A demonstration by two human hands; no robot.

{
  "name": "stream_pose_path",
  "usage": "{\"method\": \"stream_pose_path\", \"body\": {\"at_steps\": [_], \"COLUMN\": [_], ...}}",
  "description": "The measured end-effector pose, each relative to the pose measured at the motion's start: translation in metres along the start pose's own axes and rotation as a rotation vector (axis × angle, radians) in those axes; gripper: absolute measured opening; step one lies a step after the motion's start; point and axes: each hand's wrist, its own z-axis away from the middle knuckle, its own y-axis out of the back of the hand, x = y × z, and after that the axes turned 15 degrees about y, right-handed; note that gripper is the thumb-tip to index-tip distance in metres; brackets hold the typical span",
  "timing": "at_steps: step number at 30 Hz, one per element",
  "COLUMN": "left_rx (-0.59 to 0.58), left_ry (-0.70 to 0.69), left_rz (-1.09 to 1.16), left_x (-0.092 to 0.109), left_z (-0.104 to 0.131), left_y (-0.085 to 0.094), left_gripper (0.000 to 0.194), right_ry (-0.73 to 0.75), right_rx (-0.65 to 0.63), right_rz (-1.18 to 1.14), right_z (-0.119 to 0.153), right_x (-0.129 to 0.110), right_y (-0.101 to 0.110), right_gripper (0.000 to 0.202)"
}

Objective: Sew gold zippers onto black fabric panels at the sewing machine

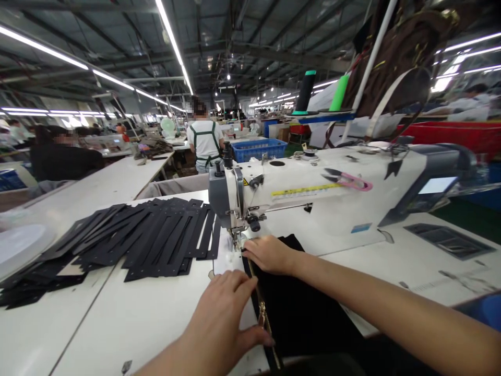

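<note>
Black fabric (pixel 309 308) with a gold-toothed zipper (pixel 263 305) along its left edge lies on the sewing machine's white bed. The zipper's far end reaches the presser foot (pixel 236 241) of the sewing machine (pixel 297 193). My right hand (pixel 272 254) is closed at that end, fingertips together on the fabric's edge just right of the foot. Closer to me, my left hand (pixel 223 313) rests over the zipper edge with thumb and fingers apart. Its thumb is beside the metal zipper pull (pixel 262 313). Some fingertips of both hands are hidden.
Many black strips with slots (pixel 156 240) are heaped on the table to the left. Pink-handled snips (pixel 348 179) lie on the machine arm. Thread cones (pixel 305 93) stand behind it. A blue crate (pixel 258 150) and a person in a green apron (pixel 205 141) are farther back.
</note>
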Motion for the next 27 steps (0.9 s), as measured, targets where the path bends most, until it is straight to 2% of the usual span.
{"method": "stream_pose_path", "body": {"at_steps": [2, 5, 8, 10, 13, 19, 22, 27], "left_rx": [0.006, -0.016, -0.001, -0.004, -0.029, -0.053, -0.047, 0.003], "left_ry": [-0.111, -0.183, -0.198, -0.205, -0.200, -0.222, -0.221, -0.211], "left_rz": [-0.066, -0.132, -0.164, -0.190, -0.224, -0.290, -0.318, -0.308], "left_x": [0.001, 0.001, 0.004, 0.008, 0.011, 0.015, 0.017, 0.019], "left_z": [-0.014, -0.025, -0.025, -0.025, -0.029, -0.036, -0.038, -0.042], "left_y": [0.003, 0.001, -0.001, -0.002, -0.002, 0.001, 0.001, -0.002], "left_gripper": [0.080, 0.087, 0.098, 0.101, 0.109, 0.113, 0.112, 0.114], "right_ry": [-0.048, -0.219, -0.426, -0.515, -0.620, -0.859, -0.900, -0.840], "right_rx": [0.040, 0.112, 0.145, 0.156, 0.205, 0.352, 0.384, 0.412], "right_rz": [-0.032, -0.033, -0.042, -0.091, -0.190, -0.337, -0.337, -0.227], "right_z": [0.009, 0.038, 0.070, 0.083, 0.087, 0.089, 0.098, 0.102], "right_x": [0.001, 0.006, 0.016, 0.023, 0.029, 0.030, 0.025, 0.015], "right_y": [0.005, 0.019, 0.029, 0.033, 0.039, 0.041, 0.037, 0.041], "right_gripper": [0.019, 0.022, 0.026, 0.022, 0.017, 0.033, 0.036, 0.015]}}
